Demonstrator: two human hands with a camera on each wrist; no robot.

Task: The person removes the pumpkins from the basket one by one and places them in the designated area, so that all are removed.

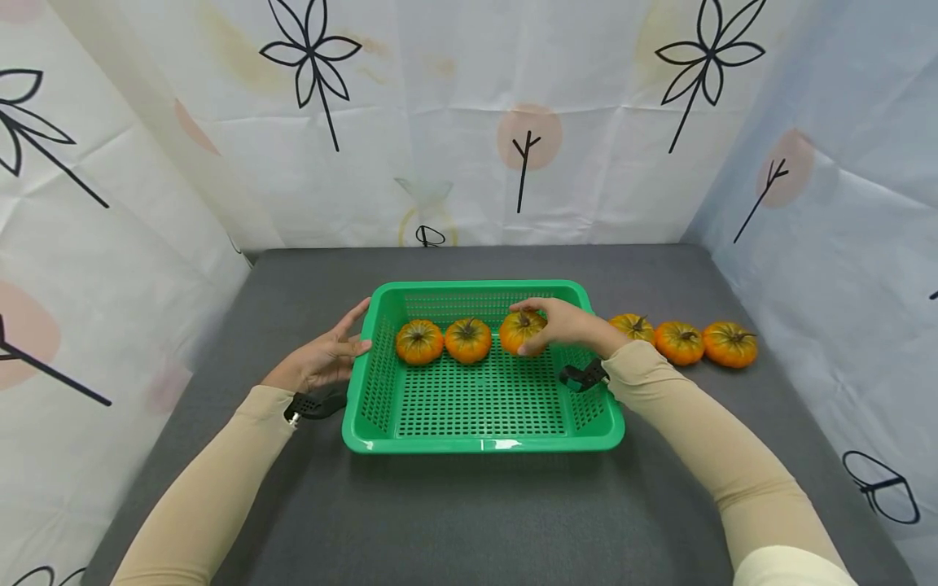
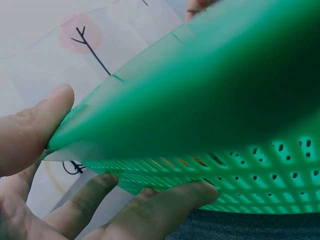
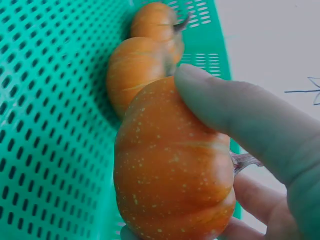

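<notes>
A green perforated plastic basket point(image 1: 484, 445) stands on the grey table. My left hand point(image 1: 315, 362) holds its left side, the thumb at the rim and the fingers against the outer wall, as the left wrist view shows. With thumb and fingers around its top and sides, my right hand point(image 1: 570, 322) grips a small orange pumpkin point(image 3: 170, 165) inside the basket, toward the back right. Left of it, two more pumpkins, one at the far left point(image 1: 419, 343) and one in the middle point(image 1: 468, 342), sit side by side along the basket's back. Whether the gripped pumpkin touches the bottom I cannot tell.
Outside the basket, to its right, three pumpkins lie in a row: a near one point(image 1: 632, 327) partly behind my right forearm, a middle one point(image 1: 679, 343) and an outer one point(image 1: 729, 345). Patterned white cloth point(image 1: 454, 98) walls the grey table point(image 1: 469, 521) at back and sides.
</notes>
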